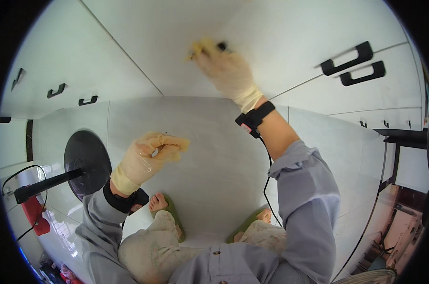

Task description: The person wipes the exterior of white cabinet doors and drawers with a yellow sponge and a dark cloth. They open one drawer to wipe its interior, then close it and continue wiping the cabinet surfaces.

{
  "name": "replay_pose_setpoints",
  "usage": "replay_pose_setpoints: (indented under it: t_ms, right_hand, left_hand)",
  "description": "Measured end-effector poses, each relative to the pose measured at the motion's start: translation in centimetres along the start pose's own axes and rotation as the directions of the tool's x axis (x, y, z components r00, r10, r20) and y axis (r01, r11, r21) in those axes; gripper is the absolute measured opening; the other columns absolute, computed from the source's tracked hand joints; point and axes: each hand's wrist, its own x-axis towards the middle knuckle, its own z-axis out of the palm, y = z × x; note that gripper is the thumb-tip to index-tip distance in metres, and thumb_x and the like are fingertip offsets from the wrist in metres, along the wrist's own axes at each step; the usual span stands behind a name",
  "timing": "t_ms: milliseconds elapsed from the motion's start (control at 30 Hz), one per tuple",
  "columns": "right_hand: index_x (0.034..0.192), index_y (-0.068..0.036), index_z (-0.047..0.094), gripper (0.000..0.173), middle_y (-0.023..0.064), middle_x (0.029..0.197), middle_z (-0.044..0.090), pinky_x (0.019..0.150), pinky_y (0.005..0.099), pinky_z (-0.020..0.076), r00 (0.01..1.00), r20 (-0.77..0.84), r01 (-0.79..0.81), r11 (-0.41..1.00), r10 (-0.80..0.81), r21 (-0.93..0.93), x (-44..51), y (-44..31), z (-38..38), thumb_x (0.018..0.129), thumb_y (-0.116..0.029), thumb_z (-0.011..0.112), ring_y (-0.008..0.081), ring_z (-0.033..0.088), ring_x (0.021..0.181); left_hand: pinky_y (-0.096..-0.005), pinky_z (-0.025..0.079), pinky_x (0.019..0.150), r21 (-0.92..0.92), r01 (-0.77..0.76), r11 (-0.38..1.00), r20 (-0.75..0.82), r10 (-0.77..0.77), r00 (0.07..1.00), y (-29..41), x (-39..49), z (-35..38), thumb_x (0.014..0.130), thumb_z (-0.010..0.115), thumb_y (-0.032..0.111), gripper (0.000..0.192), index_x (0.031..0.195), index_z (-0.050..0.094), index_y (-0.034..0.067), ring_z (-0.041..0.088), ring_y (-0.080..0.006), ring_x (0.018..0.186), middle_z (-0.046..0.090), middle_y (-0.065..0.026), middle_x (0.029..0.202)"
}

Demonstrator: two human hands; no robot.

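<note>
My right hand (225, 71), in a pale latex-like glove, reaches to the front of a white cabinet door (289, 39). Its fingers are blurred, with a yellow patch (202, 46) at their tips that could be loose glove or something held. Beside the knuckles shows a small black piece (222, 45), mostly hidden, perhaps a door handle. My left hand (147, 154), gloved the same way, hovers over the grey tiled floor (207, 159). Thumb and fingertips meet there around a small gap, and nothing is visible between them.
Black bar handles (349, 58) stick out from the right-hand cabinet fronts, and smaller handles (56, 91) from the left ones. A round black base with a pole (88, 159) stands at left. My feet in green slippers (173, 216) are below. A black cable (267, 184) hangs from my right wristband.
</note>
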Motion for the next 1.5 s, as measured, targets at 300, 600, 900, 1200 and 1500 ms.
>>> replay_pose_setpoints:
  t_ms: [300, 600, 900, 1200, 1500]
  right_hand:
    - [0.132, -0.008, 0.050, 0.048, 0.0050, 0.133, 0.053, 0.098, 0.0345, 0.0431, 0.915, 0.325, 0.131, 0.938, -0.239, 0.322, -8.1, -0.3, 3.6, 0.084, -0.005, 0.052, 0.0218, 0.054, 0.115]
    - [0.138, -0.002, 0.043, 0.055, 0.0170, 0.146, 0.038, 0.113, 0.0527, 0.0208, 0.877, -0.480, -0.133, 0.969, 0.018, -0.206, 9.5, 0.6, -3.6, 0.085, -0.005, 0.055, 0.0381, 0.030, 0.136]
    - [0.137, -0.007, 0.046, 0.055, 0.0022, 0.130, 0.051, 0.102, 0.0278, 0.0396, 0.748, 0.472, 0.437, 0.882, -0.466, 0.178, -3.4, -6.0, 8.7, 0.083, -0.007, 0.053, 0.0172, 0.051, 0.114]
    - [0.140, -0.008, 0.044, 0.058, -0.0006, 0.146, 0.042, 0.114, 0.0267, 0.0305, 0.550, 0.671, 0.477, 0.846, -0.497, 0.236, -14.0, 5.8, 2.3, 0.083, 0.000, 0.052, 0.0161, 0.039, 0.134]
    - [0.129, -0.001, 0.050, 0.041, 0.0082, 0.134, 0.051, 0.113, 0.0276, 0.0312, 0.829, 0.451, -0.064, 0.745, -0.331, 0.664, 0.0, -9.9, 11.3, 0.089, -0.008, 0.048, 0.0182, 0.045, 0.128]
  left_hand:
    - [-0.0250, 0.053, 0.072, -0.333, 0.145, 0.932, -0.062, -0.175, 0.983, -3.2, -4.3, -1.6, 0.093, 0.056, 0.004, 0.017, 0.104, 0.067, -0.004, 0.065, -0.0135, 0.077, 0.070, -0.0086, 0.091]
    - [-0.0235, 0.051, 0.070, -0.470, 0.184, 0.863, -0.052, -0.236, 0.970, -5.6, -2.6, -2.3, 0.094, 0.055, 0.005, 0.017, 0.106, 0.066, -0.002, 0.063, -0.0111, 0.076, 0.069, -0.0065, 0.094]
    - [-0.0246, 0.052, 0.071, -0.507, 0.149, 0.849, -0.014, -0.181, 0.983, -5.5, -3.8, -2.2, 0.094, 0.055, 0.004, 0.018, 0.107, 0.066, -0.001, 0.066, -0.0128, 0.077, 0.070, -0.0087, 0.096]
    - [-0.0234, 0.052, 0.070, -0.499, 0.202, 0.842, -0.058, -0.265, 0.962, -6.4, -5.3, -4.0, 0.095, 0.055, 0.009, 0.020, 0.110, 0.066, 0.001, 0.063, -0.0110, 0.074, 0.069, -0.0063, 0.093]
    - [-0.0235, 0.052, 0.070, -0.415, 0.212, 0.885, -0.015, -0.240, 0.971, -4.6, -4.5, -1.2, 0.094, 0.056, 0.007, 0.018, 0.105, 0.068, 0.000, 0.063, -0.0109, 0.074, 0.069, -0.0070, 0.093]
